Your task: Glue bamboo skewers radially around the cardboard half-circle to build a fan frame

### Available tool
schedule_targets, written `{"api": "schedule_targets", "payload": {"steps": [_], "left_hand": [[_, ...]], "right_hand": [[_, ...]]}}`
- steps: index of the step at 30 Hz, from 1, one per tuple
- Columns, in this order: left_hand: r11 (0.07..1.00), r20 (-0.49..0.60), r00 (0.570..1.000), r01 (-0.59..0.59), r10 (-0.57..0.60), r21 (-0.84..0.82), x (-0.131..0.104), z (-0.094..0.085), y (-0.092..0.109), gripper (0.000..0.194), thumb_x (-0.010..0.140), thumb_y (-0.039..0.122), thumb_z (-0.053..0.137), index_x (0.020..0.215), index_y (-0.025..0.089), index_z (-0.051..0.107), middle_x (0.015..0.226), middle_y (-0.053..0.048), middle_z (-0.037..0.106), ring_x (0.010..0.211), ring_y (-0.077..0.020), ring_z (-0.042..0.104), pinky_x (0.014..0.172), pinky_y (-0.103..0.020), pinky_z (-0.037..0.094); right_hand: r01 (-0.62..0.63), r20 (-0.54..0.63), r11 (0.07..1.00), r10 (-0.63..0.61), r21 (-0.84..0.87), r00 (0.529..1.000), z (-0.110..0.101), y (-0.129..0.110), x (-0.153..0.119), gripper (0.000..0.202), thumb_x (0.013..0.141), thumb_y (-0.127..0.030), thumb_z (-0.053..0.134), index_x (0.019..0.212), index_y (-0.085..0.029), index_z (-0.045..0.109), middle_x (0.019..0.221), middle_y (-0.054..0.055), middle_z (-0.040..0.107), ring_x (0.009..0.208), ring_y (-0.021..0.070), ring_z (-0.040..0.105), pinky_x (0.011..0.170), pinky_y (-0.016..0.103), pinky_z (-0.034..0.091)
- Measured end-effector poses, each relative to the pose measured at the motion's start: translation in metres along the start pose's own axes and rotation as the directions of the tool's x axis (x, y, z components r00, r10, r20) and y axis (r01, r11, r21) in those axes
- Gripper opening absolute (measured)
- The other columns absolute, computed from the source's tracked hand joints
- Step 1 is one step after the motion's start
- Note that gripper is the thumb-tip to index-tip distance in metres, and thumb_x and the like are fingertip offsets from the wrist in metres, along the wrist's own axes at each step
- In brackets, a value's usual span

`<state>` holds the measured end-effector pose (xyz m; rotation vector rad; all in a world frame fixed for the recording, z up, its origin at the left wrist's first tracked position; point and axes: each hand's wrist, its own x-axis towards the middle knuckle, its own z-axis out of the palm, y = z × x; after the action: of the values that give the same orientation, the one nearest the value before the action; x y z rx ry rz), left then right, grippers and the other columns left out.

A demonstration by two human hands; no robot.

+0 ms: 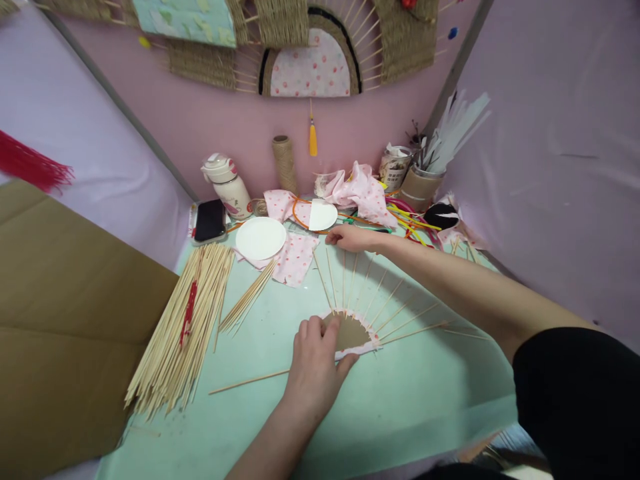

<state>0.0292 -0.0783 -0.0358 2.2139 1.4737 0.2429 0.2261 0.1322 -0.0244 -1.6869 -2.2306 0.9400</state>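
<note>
My left hand (316, 357) is closed over the left part of a cardboard half-disc (354, 333), its thumb along the near edge. Pink dotted fabric trims the half-disc's rim. Thin bamboo sticks (389, 303) fan out from its curved edge, and one stick (250, 381) points left from under my hand. My right hand (349, 238) reaches to the back of the table with curled fingers. It is just in front of a cut white paper plate (323, 215); whatever its fingers may hold is hidden.
A large bundle of bamboo sticks (183, 327) and a smaller group (249, 297) lie left. Behind are a round white plate (261, 238), phone (210, 221), bottle (230, 190), twine roll (285, 163) and pink fabric (363, 190). A cardboard panel (75, 320) stands left.
</note>
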Motion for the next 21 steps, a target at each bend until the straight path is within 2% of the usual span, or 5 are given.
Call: {"api": "schedule_targets", "payload": {"steps": [8,12,17,21], "left_hand": [[1.0,0.002,1.0,0.0,0.001,-0.002,0.0,-0.001,0.0,0.054,0.085,0.027,0.066,0.136,0.023,0.05,0.107,-0.007,0.051,0.102,-0.0259,0.048,0.09,-0.041,0.045],[1.0,-0.011,1.0,-0.008,0.008,-0.015,0.0,0.0,0.0,0.053,0.085,0.028,0.067,0.136,0.023,0.05,0.108,-0.008,0.05,0.103,-0.0261,0.048,0.09,-0.041,0.045],[1.0,-0.017,1.0,-0.018,0.018,-0.004,-0.001,0.0,0.0,0.054,0.086,0.028,0.067,0.136,0.02,0.05,0.106,-0.008,0.05,0.102,-0.0262,0.047,0.091,-0.041,0.044],[1.0,-0.033,0.999,-0.031,0.031,0.004,-0.001,0.0,0.0,0.056,0.085,0.029,0.068,0.137,0.02,0.049,0.107,-0.008,0.05,0.101,-0.0259,0.046,0.092,-0.041,0.044]], "right_hand": [[-0.031,-0.168,0.999,0.026,-0.027,0.985,-0.021,-0.007,-0.02,0.041,0.075,0.0,0.048,0.111,-0.011,0.065,0.108,0.01,0.07,0.094,0.0176,0.061,0.08,0.023,0.045],[-0.006,-0.252,1.0,0.001,-0.017,0.968,-0.033,-0.016,-0.041,0.041,0.078,-0.004,0.048,0.115,-0.013,0.063,0.111,0.01,0.068,0.094,0.0185,0.061,0.083,0.026,0.046],[0.121,-0.401,0.991,-0.135,-0.058,0.906,-0.044,-0.035,-0.094,0.034,0.083,-0.01,0.048,0.113,-0.016,0.063,0.113,0.009,0.064,0.101,0.0218,0.059,0.09,0.032,0.046],[0.185,-0.552,0.978,-0.205,-0.092,0.808,-0.034,-0.053,-0.15,0.03,0.088,-0.017,0.048,0.114,-0.022,0.061,0.113,0.008,0.061,0.106,0.0235,0.058,0.094,0.037,0.046]]}}
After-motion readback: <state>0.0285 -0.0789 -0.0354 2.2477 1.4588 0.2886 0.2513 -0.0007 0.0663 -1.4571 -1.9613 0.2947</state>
